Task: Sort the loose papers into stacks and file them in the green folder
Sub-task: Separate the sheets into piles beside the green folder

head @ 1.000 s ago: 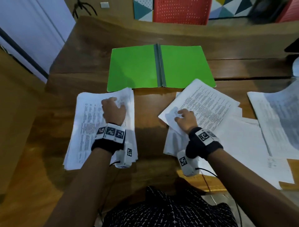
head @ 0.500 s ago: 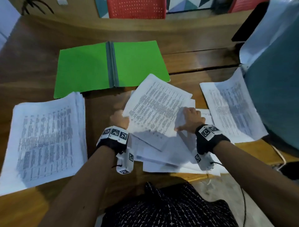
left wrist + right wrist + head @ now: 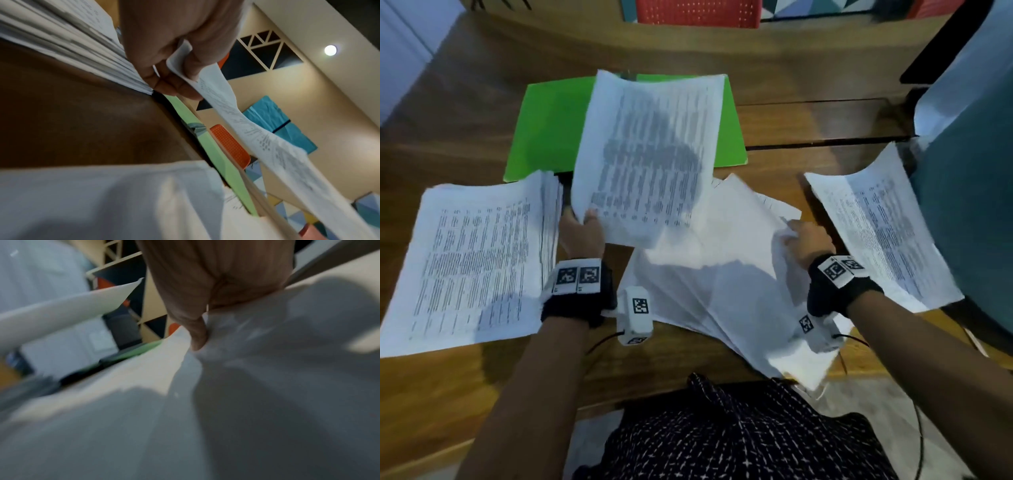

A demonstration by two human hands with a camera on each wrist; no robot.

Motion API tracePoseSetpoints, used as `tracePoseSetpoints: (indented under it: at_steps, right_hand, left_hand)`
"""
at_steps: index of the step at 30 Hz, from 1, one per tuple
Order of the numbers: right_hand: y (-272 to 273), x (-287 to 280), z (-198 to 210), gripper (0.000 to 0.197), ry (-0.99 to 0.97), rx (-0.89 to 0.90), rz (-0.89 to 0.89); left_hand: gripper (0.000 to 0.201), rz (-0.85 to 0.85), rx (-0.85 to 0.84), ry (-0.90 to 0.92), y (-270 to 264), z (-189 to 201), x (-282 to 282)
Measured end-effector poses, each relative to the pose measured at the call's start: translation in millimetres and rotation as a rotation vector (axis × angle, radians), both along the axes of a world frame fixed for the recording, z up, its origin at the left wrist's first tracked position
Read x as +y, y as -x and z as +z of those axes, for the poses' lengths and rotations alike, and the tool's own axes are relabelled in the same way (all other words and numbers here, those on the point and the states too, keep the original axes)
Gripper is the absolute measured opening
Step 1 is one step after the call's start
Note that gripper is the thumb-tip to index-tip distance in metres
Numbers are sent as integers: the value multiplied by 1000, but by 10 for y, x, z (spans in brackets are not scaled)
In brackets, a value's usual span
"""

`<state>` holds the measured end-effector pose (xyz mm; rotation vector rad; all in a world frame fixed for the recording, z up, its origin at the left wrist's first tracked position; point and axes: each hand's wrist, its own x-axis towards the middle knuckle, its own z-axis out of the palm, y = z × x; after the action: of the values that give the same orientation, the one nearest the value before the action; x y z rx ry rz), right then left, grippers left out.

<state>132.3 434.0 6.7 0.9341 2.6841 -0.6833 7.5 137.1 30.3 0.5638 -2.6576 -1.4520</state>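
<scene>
White printed sheet (image 3: 647, 154) is what your left hand (image 3: 582, 233) has pinched by its near corner, thumb over fingers, and it hangs lifted above the open green folder (image 3: 544, 130), bowing as it goes. Your right hand (image 3: 808, 240) presses down on the loose fan of papers (image 3: 722, 291) in front of you, fingers bunching the top page; whether it truly clasps a page or only pins it, you cannot tell from here. The sorted stack (image 3: 472, 257) lies to your left on the wooden table (image 3: 808, 123), just beside the lifting hand, and another printed pile (image 3: 883, 233) sits well off to your right. The folder holds nothing yet. Mind that single-corner pinch: a limp sheet carried that way may fold or land skewed on the stack. The fan already overhangs the near table edge, so a careless drag by your right hand could send pages to the floor, or crease the one it crumples.
</scene>
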Motion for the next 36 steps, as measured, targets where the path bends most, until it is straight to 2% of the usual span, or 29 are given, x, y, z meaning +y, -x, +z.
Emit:
tracePoseSetpoints:
  at_steps: [3, 6, 9, 11, 16, 19, 21, 22, 25, 27, 29, 30, 32, 34, 36]
  right_hand:
    - [33, 74, 34, 21, 90, 192, -219]
    - [47, 152, 122, 32, 99, 432, -432]
    - [54, 242, 268, 20, 120, 749, -545]
    - [69, 320, 394, 15, 189, 924, -616]
    - [93, 416, 696, 26, 537, 1284, -810]
    - [88, 293, 793, 31, 686, 1241, -836]
    - [92, 128, 762, 34, 729, 1194, -804]
    - [93, 44, 704, 34, 725, 1148, -770]
    - [53, -206, 441, 29, 715, 960, -685]
    - [-15, -333, 279, 29, 754, 896, -688]
    - [-66, -413, 198, 28, 807, 881, -696]
    - [-74, -439, 205, 28, 838, 879, -701]
    - [-49, -443, 281, 27, 889, 879, -714]
    - [-2, -434, 420, 25, 933, 882, -711]
    - [51, -423, 603, 22, 1088, 954, -717]
  left_hand:
    - [36, -51, -129, 56, -190, -150, 25]
    - [41, -73, -279, 132, -394, -226, 64]
    - [38, -121, -360, 218, -550, -237, 37]
    - [36, -188, -361, 278, -607, -230, 0]
    - [35, -341, -356, 418, -700, -193, 29]
    - [33, -380, -328, 479, -765, -208, 56]
    - [33, -414, -273, 449, -776, -238, 58]
    - [39, -414, -224, 410, -778, -255, 57]
    - [75, -420, -42, 363, -779, -219, 55]
    - [73, -571, 21, 485, -763, -196, 78]
    - [54, -793, -32, 575, -752, -209, 123]
    - [46, -859, -127, 556, -759, -214, 138]
    - [39, -857, -262, 458, -819, -200, 157]
    - [36, -834, -280, 318, -863, -194, 160]
    - [47, -859, -315, 216, -850, -195, 171]
